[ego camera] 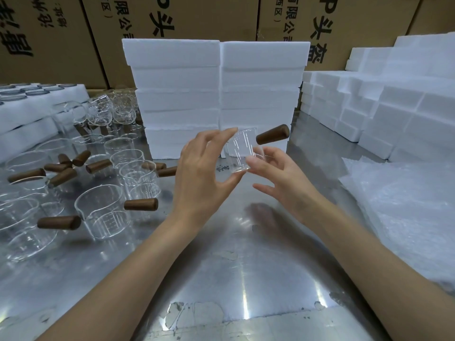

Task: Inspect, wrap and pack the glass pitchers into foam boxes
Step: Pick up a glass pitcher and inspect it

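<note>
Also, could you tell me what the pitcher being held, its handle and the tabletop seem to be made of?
The held pitcher looks like clear glass: see-through, with faint measuring lines. Its handle appears to be dark brown wood with a matte finish. The tabletop seems to be brushed metal, probably stainless steel, given its streaky reflections.

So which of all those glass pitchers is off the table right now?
The glass pitcher held up between the left hand and right hand, its wooden handle pointing right. The others stand on the table.

Both forearms bare to frame edge; hands (197,178) ungloved; short plain nails.
</note>
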`<state>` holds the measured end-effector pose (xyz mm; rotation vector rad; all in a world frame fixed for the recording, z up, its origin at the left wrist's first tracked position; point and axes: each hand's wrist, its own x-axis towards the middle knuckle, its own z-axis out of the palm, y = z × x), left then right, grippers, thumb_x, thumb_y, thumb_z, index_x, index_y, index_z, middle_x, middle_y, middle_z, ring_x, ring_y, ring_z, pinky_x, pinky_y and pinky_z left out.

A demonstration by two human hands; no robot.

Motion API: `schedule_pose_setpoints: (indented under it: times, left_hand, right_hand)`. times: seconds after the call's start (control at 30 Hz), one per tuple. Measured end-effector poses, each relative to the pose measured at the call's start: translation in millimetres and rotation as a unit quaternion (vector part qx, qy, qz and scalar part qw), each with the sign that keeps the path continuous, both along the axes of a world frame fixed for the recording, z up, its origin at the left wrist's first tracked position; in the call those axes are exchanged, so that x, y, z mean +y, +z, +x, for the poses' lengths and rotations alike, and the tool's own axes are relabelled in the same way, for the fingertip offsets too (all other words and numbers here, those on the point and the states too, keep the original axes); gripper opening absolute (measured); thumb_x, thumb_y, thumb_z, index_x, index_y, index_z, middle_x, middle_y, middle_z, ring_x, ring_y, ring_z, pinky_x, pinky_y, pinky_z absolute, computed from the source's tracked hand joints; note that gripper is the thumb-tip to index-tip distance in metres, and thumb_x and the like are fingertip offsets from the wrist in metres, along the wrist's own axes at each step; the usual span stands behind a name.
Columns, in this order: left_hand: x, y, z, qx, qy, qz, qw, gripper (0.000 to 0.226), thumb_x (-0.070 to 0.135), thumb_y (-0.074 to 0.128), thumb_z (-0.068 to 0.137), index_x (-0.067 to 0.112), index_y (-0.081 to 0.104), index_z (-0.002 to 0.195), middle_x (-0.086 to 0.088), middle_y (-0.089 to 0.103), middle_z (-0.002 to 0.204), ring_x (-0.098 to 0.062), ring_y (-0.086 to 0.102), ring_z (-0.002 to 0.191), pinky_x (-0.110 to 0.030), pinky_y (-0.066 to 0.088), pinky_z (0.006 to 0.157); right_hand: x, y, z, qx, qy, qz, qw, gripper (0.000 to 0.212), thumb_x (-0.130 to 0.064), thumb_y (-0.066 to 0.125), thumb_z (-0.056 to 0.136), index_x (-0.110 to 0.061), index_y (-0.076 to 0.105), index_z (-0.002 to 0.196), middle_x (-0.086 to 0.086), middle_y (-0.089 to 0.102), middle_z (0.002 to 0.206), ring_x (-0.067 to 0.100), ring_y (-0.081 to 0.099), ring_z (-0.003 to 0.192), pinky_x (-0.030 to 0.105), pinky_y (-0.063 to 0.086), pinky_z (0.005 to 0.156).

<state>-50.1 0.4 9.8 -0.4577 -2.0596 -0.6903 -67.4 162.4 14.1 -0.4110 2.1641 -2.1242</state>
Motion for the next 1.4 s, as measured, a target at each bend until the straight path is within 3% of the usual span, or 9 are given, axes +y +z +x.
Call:
schedule_pose_setpoints:
  times: [0.13, 0.23, 0.33, 0.43, 0.67, 0.77, 1.1, 1.27, 1.4]
  left_hand:
    - [2, 3, 3, 0.007, -0.015, -0.015, 1.0, 0.064, 0.026, 0.077, 0.079, 0.009, 0.051, 0.135, -0.011, 0.056, 0.123, -0.024, 0.053, 0.114, -0.047, 0.043, 0.099]
    - [2, 3, 3, -0.086, -0.107, 0.076, 0.988, 0.094, 0.052, 0.076, 0.071, 0.022, 0.03, 0.147, 0.002, 0.044, 0.139, -0.01, 0.047, 0.125, -0.023, 0.039, 0.104]
    - [3, 7, 3, -0.278, -0.212, 0.322, 0.88, 0.116, 0.084, 0.066, 0.049, 0.029, 0.034, 0.145, 0.013, 0.049, 0.14, 0.001, 0.051, 0.122, -0.017, 0.044, 0.095]
    - [-4, 4, -6, -0.352, -0.208, 0.375, 0.832, 0.114, 0.089, 0.06, 0.048, 0.025, 0.043, 0.142, 0.015, 0.056, 0.134, -0.001, 0.051, 0.123, -0.029, 0.037, 0.102]
    - [3, 0, -7, -0.333, -0.236, 0.359, 0.839, 0.059, 0.039, 0.067, 0.079, 0.011, 0.058, 0.13, 0.023, 0.07, 0.103, 0.014, 0.06, 0.1, -0.002, 0.042, 0.078]
    - [0, -6, -12, -0.333, -0.237, 0.381, 0.829, 0.046, 0.025, 0.069, 0.082, 0.015, 0.059, 0.125, 0.012, 0.069, 0.109, 0.01, 0.063, 0.099, -0.003, 0.044, 0.075]
    - [-8, -20, -29, -0.355, -0.216, 0.293, 0.861, 0.053, 0.02, 0.072, 0.078, 0.009, 0.056, 0.127, 0.018, 0.059, 0.119, 0.0, 0.054, 0.12, -0.024, 0.04, 0.106]
    - [-10, -26, -32, -0.354, -0.134, 0.15, 0.913, 0.042, 0.031, 0.069, 0.085, 0.017, 0.057, 0.123, 0.018, 0.054, 0.116, 0.007, 0.049, 0.112, 0.008, 0.028, 0.085]
    - [-9, -28, -34, -0.357, -0.107, 0.114, 0.921, 0.052, 0.032, 0.067, 0.087, 0.015, 0.051, 0.134, 0.014, 0.053, 0.123, 0.003, 0.043, 0.117, 0.012, 0.022, 0.076]
  right_hand:
    - [3, -1, -3, 0.006, -0.003, -0.012, 1.0, 0.055, -0.051, 0.075, 0.065, -0.026, 0.06, 0.113, -0.014, 0.067, 0.11, -0.001, 0.063, 0.103, 0.031, 0.049, 0.089]
    - [5, -3, -6, -0.028, 0.019, -0.068, 0.997, 0.044, -0.045, 0.071, 0.072, -0.023, 0.066, 0.11, -0.009, 0.069, 0.113, 0.003, 0.063, 0.107, 0.032, 0.048, 0.09]
    - [7, 0, -8, -0.05, 0.037, -0.092, 0.994, 0.044, -0.044, 0.065, 0.073, -0.023, 0.065, 0.112, -0.009, 0.069, 0.113, 0.002, 0.062, 0.108, 0.031, 0.047, 0.088]
    - [7, 1, -7, -0.05, 0.054, -0.086, 0.994, 0.049, -0.046, 0.063, 0.074, -0.023, 0.062, 0.117, -0.01, 0.068, 0.115, 0.0, 0.06, 0.109, 0.029, 0.045, 0.088]
    - [5, -3, -9, -0.049, 0.085, -0.052, 0.994, 0.043, -0.045, 0.06, 0.081, -0.022, 0.065, 0.117, -0.011, 0.067, 0.117, -0.002, 0.057, 0.114, 0.031, 0.042, 0.092]
    - [7, -4, -11, -0.052, 0.068, -0.051, 0.995, 0.04, -0.044, 0.066, 0.082, -0.024, 0.065, 0.116, -0.012, 0.067, 0.117, -0.001, 0.06, 0.11, 0.032, 0.043, 0.092]
    - [16, -7, -25, 0.069, -0.188, 0.053, 0.978, 0.011, -0.027, 0.057, 0.094, -0.02, 0.063, 0.099, -0.005, 0.066, 0.089, -0.006, 0.057, 0.061, 0.004, 0.041, 0.053]
    - [16, -13, -29, 0.085, -0.203, 0.112, 0.969, 0.016, -0.024, 0.056, 0.094, -0.013, 0.065, 0.103, 0.002, 0.067, 0.095, 0.006, 0.057, 0.067, 0.012, 0.044, 0.065]
    - [17, -18, -32, 0.069, -0.195, 0.151, 0.967, 0.015, -0.025, 0.054, 0.095, -0.015, 0.063, 0.1, 0.0, 0.067, 0.095, 0.012, 0.056, 0.079, 0.026, 0.045, 0.079]
